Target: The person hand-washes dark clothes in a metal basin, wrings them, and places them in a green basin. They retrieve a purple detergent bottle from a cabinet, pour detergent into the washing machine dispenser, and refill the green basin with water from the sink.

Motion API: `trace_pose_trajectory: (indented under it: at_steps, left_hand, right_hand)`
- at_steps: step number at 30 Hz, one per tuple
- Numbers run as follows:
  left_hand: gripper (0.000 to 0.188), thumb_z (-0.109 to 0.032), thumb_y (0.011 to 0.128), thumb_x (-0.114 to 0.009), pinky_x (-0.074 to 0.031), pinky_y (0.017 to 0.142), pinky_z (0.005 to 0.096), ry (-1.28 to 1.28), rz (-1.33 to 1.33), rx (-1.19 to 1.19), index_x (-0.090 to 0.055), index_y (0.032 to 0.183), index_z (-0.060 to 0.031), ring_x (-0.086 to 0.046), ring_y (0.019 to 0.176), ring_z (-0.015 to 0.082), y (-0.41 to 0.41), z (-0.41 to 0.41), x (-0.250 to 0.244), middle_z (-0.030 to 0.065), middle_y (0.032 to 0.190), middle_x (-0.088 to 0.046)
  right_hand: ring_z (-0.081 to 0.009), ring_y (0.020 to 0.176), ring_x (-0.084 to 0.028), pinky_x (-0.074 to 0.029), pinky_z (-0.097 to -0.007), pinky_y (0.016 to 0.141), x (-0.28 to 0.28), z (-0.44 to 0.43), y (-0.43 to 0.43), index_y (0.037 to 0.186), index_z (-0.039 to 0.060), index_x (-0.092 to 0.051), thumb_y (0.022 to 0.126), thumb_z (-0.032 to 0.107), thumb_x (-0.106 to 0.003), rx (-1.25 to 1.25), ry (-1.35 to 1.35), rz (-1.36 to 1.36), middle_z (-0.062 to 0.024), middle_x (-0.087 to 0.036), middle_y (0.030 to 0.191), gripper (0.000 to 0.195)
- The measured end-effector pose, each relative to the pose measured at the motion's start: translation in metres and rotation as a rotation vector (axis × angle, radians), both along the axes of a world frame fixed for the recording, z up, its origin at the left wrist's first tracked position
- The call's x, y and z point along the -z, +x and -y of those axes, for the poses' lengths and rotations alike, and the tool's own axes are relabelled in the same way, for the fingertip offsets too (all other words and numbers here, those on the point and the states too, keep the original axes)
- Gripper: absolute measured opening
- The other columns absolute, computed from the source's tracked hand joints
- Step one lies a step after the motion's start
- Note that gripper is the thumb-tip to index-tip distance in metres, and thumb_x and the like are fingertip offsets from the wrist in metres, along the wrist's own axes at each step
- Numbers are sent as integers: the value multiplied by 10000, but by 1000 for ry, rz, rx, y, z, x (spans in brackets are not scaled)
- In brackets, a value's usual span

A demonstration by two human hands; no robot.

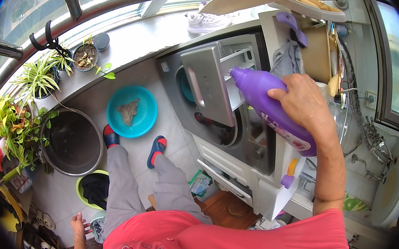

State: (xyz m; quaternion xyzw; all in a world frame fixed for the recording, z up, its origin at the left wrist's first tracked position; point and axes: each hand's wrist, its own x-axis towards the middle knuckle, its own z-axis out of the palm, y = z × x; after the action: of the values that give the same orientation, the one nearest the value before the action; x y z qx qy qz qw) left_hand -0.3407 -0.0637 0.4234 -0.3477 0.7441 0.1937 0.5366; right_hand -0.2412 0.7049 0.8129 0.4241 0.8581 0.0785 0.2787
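Note:
My right hand (300,99) grips a purple plastic detergent bottle (267,91), tilted with its uncapped neck over the pulled-out detergent drawer (208,83) of a front-loading washing machine (252,145). Whether liquid flows from the neck cannot be told. The round door of the machine is below the drawer and partly hidden by it. My left hand (81,224) hangs low at the lower left with its fingers apart and holds nothing. Beside it is a pale tub (98,225) with grey cloth.
A turquoise basin (112,114) with a cloth (128,112) lies on the tiled floor by my feet. Left of it stand a large dark basin (72,143) and a green basin (79,188) with black cloth. Potted plants (39,76) line the sill; a sink (392,183) is at right.

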Motion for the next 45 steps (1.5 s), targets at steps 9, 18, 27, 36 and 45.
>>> trace_pose_trajectory:
  at_steps: [9,18,27,36,45]
  left_hand:
    - [651,-518,959,-573,-568,505,422,-17,13,-10,-413,1398,-65,-644,742,273,-3,2,-1,156,1101,-561]
    - [593,-488,973,-561,-563,501,429,-23,-6,-46,-421,1370,-70,-639,733,270,3,23,4,149,1087,-559]
    - [558,-456,983,-547,-563,499,434,-12,-6,-60,-422,1358,-63,-642,721,269,-1,35,8,148,1074,-562]
    - [490,-425,986,-563,-545,432,418,-59,-3,-93,-430,1296,-69,-620,657,260,6,44,6,156,1070,-547]
    - [439,-420,988,-563,-523,403,400,-68,9,-134,-440,1246,-87,-590,610,239,29,68,4,130,1019,-525]
  right_hand:
    - [-459,915,-646,-503,-499,859,-1,3,-23,876,-77,-702,840,319,-666,54,2,84,-305,-670,906,399]
    - [-455,943,-644,-501,-493,876,0,1,-37,901,-68,-708,842,317,-675,78,-18,120,-301,-674,923,391]
    - [-429,1015,-639,-493,-480,911,-1,1,-47,967,-26,-721,841,361,-696,137,9,184,-260,-686,1004,407]
    - [-429,1023,-627,-489,-476,916,-1,-9,-53,963,-44,-715,841,367,-701,124,-9,219,-270,-679,1006,429]
    - [-432,988,-636,-495,-477,895,1,-18,-62,925,-54,-719,829,362,-706,118,-47,278,-285,-675,986,427]
